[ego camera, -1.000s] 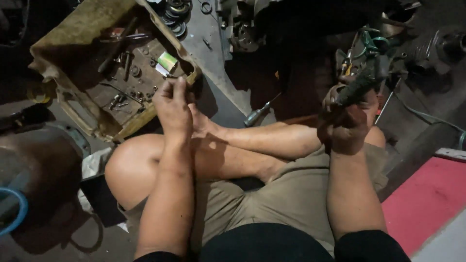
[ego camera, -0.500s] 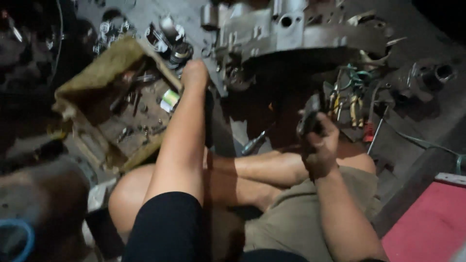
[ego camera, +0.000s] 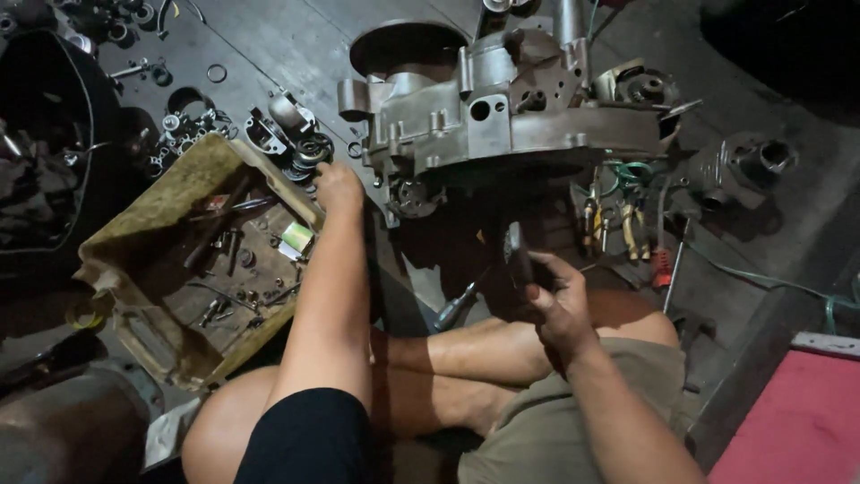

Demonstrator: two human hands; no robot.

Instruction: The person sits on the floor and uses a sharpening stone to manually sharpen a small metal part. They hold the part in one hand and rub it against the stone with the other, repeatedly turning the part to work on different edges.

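Observation:
I sit cross-legged on a dark floor before a grey metal engine casing [ego camera: 502, 116]. My left hand [ego camera: 339, 186] is stretched forward, its fingers down among small round metal parts [ego camera: 300, 148] just past the corner of a worn cardboard box [ego camera: 161, 224]. Whether it grips one is hidden. My right hand [ego camera: 555, 300] is closed around a dark tool handle [ego camera: 516, 255] held upright over my knee, below the casing.
The box holds bolts, small tools and a green-and-white packet [ego camera: 296, 238]. A screwdriver [ego camera: 457, 306] lies by my shin. Pliers with yellow and red grips [ego camera: 627, 233] lie right of the casing, a cylinder part [ego camera: 743, 170] beyond. Red board [ego camera: 797, 421] at lower right.
My left arm has reached forward from my knee to the parts beyond the box. The right hand has lowered with the tool. My head has tilted up, showing the casing.

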